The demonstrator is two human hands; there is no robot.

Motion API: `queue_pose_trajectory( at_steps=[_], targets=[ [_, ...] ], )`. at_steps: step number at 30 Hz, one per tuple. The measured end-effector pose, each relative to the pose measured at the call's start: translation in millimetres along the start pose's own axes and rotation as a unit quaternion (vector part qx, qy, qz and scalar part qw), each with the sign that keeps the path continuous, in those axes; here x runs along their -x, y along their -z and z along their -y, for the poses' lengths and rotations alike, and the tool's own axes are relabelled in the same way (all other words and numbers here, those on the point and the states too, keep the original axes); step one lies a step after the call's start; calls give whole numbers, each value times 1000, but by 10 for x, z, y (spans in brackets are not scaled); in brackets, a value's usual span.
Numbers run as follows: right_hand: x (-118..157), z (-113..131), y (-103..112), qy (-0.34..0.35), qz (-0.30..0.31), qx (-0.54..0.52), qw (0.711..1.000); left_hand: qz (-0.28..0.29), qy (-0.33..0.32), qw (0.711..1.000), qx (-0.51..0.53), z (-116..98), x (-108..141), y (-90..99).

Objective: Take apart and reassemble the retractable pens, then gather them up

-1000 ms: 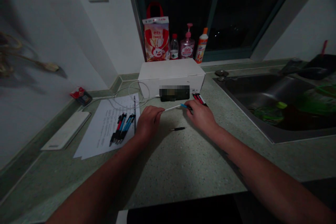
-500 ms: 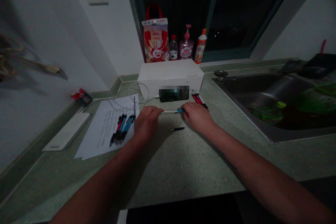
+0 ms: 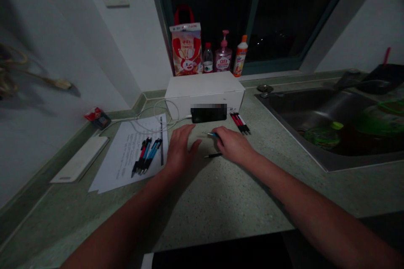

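My right hand [image 3: 235, 143] pinches a blue pen barrel [image 3: 215, 134], mostly covered by the fingers. A thin, pale, silvery piece [image 3: 206, 133] sticks out of the barrel's left end, pointing at my left hand. My left hand [image 3: 182, 146] is open over the counter, thumb apart from the fingers, with nothing in it. Between the hands lies a short black pen part [image 3: 213, 155] with a light tip, its right end close to my right hand. Several red, blue and black pens [image 3: 146, 155] rest on printed paper sheets [image 3: 110, 168] to the left.
A phone [image 3: 208, 114] with a cable leans on a white box [image 3: 205, 84]. Several red, black and white pens [image 3: 240, 123] lie right of it. A sink [image 3: 293, 122] is set into the counter at right. A flat white object [image 3: 80, 159] lies at left.
My left hand has let go of the thin white piece and opened its fingers. Less of that piece shows now. My right hand has shifted slightly left and down with the barrel.
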State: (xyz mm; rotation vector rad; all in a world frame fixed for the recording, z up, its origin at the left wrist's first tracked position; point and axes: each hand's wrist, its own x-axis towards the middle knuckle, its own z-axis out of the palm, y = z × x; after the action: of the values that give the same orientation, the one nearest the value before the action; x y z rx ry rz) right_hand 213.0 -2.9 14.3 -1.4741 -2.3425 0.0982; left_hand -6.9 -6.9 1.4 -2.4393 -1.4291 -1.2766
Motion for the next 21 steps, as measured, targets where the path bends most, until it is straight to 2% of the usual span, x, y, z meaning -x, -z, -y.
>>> queue_pose_trajectory(
  at_steps=[2,4,7,10,13,16,18,21],
  targets=[
    [-7,9,8,-51,-15,4,999,-37,2,999,-4,-56,20,2],
    [-14,19,20,-86,-24,8,996,-24,-21,999,5,-118,46,-8],
    [-14,16,23,-103,-35,12,994,86,-80,993,29,-197,74,-52],
    [-5,-7,2,-94,-55,1,994,213,-102,972,20,-232,71,-121],
    [2,-25,-24,-69,-64,-12,995,272,-111,956,2,-239,53,-177],
    [0,-40,-34,-56,-55,-8,997,294,-125,948,3,-248,41,-187],
    [-3,-56,-31,-55,-46,2,997,288,-108,951,8,-245,36,-168],
    [-2,-90,-16,-52,-37,17,998,226,-29,973,25,-188,21,-116]
  ],
)
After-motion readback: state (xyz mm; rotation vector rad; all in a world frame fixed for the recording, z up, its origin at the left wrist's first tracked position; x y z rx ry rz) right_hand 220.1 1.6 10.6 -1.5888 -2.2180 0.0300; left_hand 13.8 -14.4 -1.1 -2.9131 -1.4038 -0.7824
